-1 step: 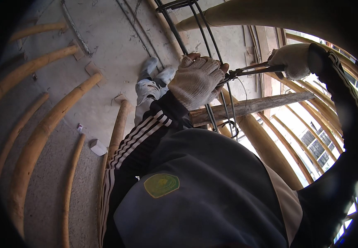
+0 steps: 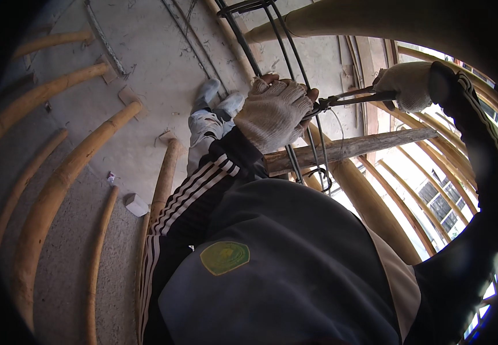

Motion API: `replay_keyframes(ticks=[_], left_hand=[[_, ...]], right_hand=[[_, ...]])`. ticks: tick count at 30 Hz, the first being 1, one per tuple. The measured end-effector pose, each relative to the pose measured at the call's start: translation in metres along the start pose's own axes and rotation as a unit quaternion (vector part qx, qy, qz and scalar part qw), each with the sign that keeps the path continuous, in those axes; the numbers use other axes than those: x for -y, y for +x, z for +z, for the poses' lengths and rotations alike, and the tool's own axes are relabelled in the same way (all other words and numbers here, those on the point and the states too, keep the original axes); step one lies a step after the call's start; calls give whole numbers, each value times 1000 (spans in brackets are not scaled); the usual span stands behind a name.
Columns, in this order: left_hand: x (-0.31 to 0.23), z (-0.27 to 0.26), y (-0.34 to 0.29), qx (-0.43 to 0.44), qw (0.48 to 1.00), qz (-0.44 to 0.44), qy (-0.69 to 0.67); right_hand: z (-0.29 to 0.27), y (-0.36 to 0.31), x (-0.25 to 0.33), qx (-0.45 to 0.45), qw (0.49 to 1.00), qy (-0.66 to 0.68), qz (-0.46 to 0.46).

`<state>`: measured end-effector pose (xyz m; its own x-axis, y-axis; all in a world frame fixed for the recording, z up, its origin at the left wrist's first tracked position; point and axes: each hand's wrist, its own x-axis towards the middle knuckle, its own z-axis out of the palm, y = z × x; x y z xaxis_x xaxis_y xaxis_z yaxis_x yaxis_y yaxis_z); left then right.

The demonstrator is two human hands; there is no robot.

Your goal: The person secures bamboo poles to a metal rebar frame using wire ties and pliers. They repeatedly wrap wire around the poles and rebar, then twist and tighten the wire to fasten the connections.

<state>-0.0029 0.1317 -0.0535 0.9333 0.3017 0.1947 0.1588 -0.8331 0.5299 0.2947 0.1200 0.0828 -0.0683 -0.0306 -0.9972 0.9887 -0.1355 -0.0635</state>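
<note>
Grey conc. floor (image 2: 145,46) w/ round wooden poles (image 2: 65,181), L hand (image 2: 275,112) tight round dk bars (image 2: 242,41), R hand (image 2: 408,86) round pliers (image 2: 364,99)

- The left hand (image 2: 275,112) covers a stretch of the steel rods (image 2: 240,37); the upper edge cuts them off.
- The right hand (image 2: 405,85) hides the handle ends of the pincers (image 2: 364,99); their jaws are too small and dark to read.
- The badge's (image 2: 224,257) emblem is blurred.
- A floor scrap (image 2: 111,176) is too small to identify.
</note>
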Motion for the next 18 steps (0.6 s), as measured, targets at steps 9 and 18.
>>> replay_keyframes(ticks=[9, 18], left_hand=[[1, 8, -1, -18, 1000, -6, -20], [0, 10, -4, -5, 1000, -9, -23]], right_hand=[[27, 5, -16, -88, 995, -22, -49], [64, 4, -19, -255, 962, -23, -95]])
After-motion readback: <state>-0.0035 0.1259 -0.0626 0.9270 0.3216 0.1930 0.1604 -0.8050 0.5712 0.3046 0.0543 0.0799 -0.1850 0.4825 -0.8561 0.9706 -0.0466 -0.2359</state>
